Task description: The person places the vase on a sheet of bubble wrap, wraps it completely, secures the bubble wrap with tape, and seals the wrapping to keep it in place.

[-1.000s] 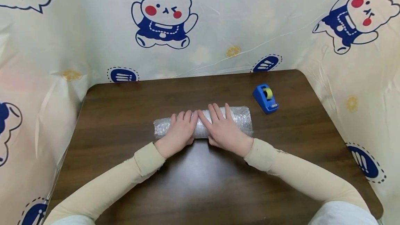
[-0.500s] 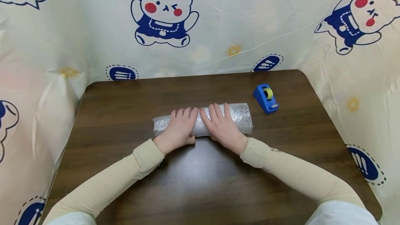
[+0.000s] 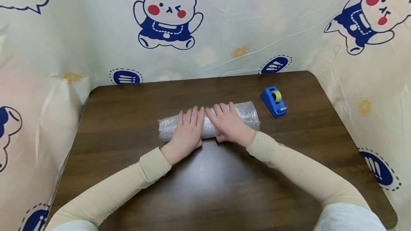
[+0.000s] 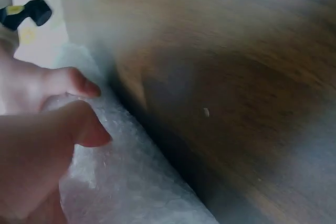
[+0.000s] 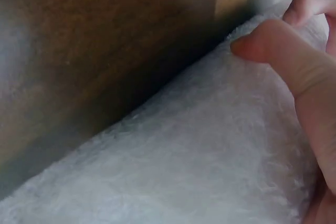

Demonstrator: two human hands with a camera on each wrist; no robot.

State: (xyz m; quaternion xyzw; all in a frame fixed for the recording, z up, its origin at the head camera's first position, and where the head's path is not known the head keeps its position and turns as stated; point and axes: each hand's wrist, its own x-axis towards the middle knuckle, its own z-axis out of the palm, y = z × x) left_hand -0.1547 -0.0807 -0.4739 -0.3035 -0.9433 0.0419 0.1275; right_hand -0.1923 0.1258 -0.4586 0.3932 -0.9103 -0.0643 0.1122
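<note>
- Bubble-wrap roll (image 3: pixel 209 130) lies crosswise on brown table (image 3: pixel 205 191), around its middle.
- Left hand (image 3: pixel 184 134) grips it: fingers over top, thumb on near side.
- Right hand (image 3: pixel 232 125) grips likewise, just right of left hand.
- Blue tape dispenser (image 3: pixel 271 103) stands far right, apart from roll.
</note>
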